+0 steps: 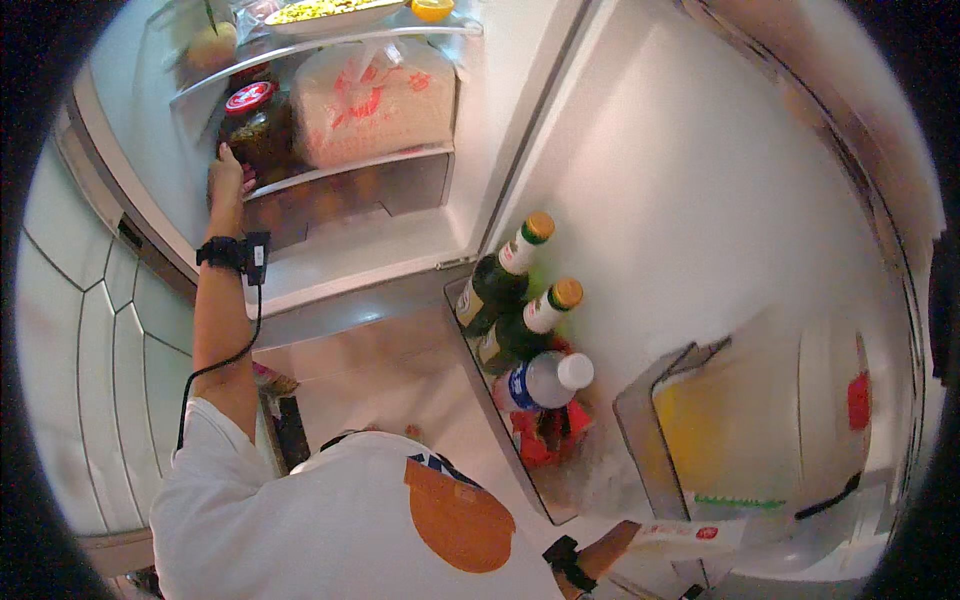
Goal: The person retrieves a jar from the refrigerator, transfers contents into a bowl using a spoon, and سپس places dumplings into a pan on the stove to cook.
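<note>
My left hand (229, 178) is inside the refrigerator at the left end of a shelf. Its fingers grip the lower side of a dark-filled glass jar (259, 142) with a red and white lid. Right of the jar stands a large plastic bag (375, 105) with red print, filling much of the shelf. At the lower right, my right hand (616, 546) is beside the opened door. A white wrapper or strip with red print (682, 532) covers its fingers, so its hold cannot be made out.
Two green glass bottles (504, 296) and a plastic bottle with a white cap (544, 380) stand in the door rack (499, 431), beside a red packet (540, 442). A dish of yellow food (330, 10) and a cut orange fruit (433, 9) sit on the shelf above.
</note>
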### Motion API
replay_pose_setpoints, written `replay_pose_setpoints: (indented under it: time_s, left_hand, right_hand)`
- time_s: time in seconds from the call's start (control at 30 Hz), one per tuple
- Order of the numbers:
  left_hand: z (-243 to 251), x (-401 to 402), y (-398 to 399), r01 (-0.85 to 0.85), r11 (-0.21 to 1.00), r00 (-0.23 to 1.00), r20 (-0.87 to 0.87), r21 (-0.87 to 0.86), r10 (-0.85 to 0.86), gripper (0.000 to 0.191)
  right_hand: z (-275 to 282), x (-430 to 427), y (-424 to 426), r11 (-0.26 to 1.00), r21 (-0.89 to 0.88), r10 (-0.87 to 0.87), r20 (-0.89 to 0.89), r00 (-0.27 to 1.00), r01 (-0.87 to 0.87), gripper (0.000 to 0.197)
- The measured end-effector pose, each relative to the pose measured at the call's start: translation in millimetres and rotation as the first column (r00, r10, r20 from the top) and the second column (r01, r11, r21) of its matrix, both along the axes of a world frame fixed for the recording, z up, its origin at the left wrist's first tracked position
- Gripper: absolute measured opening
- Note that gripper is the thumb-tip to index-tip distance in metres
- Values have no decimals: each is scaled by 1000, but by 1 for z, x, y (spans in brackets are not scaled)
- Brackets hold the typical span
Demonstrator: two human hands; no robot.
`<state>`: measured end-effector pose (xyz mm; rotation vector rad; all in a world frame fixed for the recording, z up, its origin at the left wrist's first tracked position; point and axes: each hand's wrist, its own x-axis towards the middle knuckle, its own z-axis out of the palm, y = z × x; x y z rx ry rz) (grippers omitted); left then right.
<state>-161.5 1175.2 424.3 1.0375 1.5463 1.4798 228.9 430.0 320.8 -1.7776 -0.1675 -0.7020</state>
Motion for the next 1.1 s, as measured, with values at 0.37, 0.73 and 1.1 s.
replay_pose_setpoints:
  time_s: [0.37,0.73,1.1]
  left_hand:
    - [-25,21,-153,470,844,881,-183,257,-435,30]
    - [-26,-51,-422,926,332,350,-76,181,-934,22]
    - [-17,-124,-508,930,205,268,-180,306,-946,23]
  right_hand:
    - [-13,-33,7,985,122,110,82,991,-119,45]
    - [62,-213,23,917,350,215,-23,976,-193,50]
    - [76,-306,-17,783,-33,622,-1,783,-622,35]
